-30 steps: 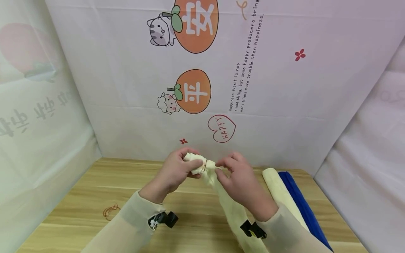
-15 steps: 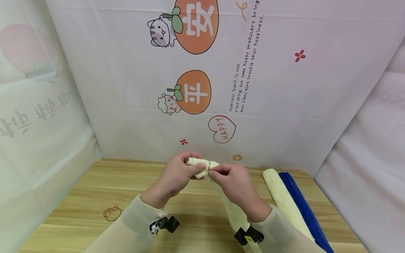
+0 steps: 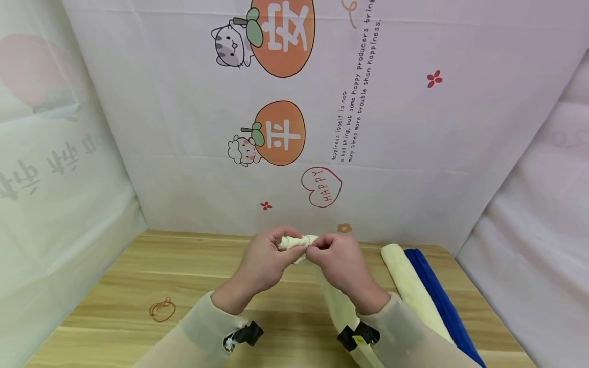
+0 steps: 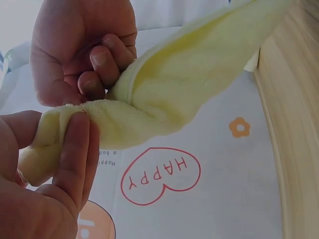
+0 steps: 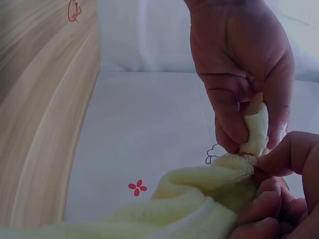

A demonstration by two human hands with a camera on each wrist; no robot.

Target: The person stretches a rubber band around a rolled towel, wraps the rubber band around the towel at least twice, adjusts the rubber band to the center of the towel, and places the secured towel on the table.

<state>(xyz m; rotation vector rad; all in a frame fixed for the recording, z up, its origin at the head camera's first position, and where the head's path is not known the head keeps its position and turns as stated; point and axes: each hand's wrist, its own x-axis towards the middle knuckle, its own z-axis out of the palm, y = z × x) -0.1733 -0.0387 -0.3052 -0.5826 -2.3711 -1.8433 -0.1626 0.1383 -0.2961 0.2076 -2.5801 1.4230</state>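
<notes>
A pale yellow towel [image 3: 338, 301] hangs between the hands, its upper end rolled into a narrow, tight tip. My left hand [image 3: 264, 260] grips this rolled end, fingers and thumb wrapped around it. Around the towel's neck runs a thin reddish rubber band [image 5: 246, 154], best seen in the right wrist view. Right at that band, my right hand [image 3: 342, 260] pinches with thumb and forefinger, its other fingers curled against the cloth. Below the band the towel [image 4: 174, 104] spreads out in loose folds toward the table.
On the wooden table [image 3: 115, 286] at left lies a loose reddish rubber band [image 3: 162, 309]. To the right, a rolled pale yellow towel [image 3: 411, 286] and a folded blue towel [image 3: 444, 301] lie side by side. A printed white cloth [image 3: 391, 153] stands as the back wall.
My right hand has gone from loosely spread fingers beside the towel to a pinch at the band. Both hands have drawn closer together, the left shifting slightly right.
</notes>
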